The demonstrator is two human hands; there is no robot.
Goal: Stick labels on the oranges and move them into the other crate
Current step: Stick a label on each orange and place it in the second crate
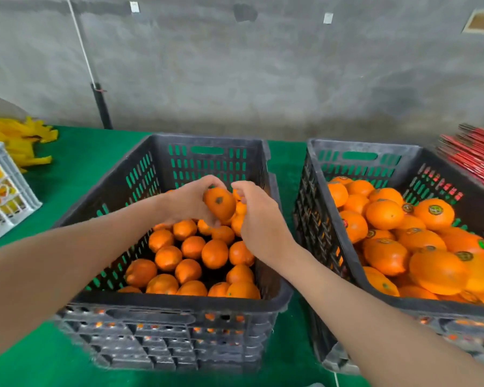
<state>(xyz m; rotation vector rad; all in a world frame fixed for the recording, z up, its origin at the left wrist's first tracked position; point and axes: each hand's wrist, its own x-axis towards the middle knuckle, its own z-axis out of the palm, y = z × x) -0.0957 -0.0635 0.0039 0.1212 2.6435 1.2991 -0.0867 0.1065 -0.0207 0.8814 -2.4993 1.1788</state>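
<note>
My left hand [189, 203] grips one orange [220, 204] above the left black crate [179, 303]; a small dark spot shows on the orange's upper side. My right hand [260, 222] is right beside that orange with its fingers curled toward it. Only its back shows, so I cannot tell whether the fingers pinch anything. Several plain oranges [214, 254] lie in the left crate. The right black crate [361, 148] holds several oranges with round dark labels [434, 213].
Both crates stand side by side on a green table [76, 169]. A white crate [0, 191] and a yellow pile [17, 138] are at the far left. A red stack [475, 157] lies at the far right. A grey wall is behind.
</note>
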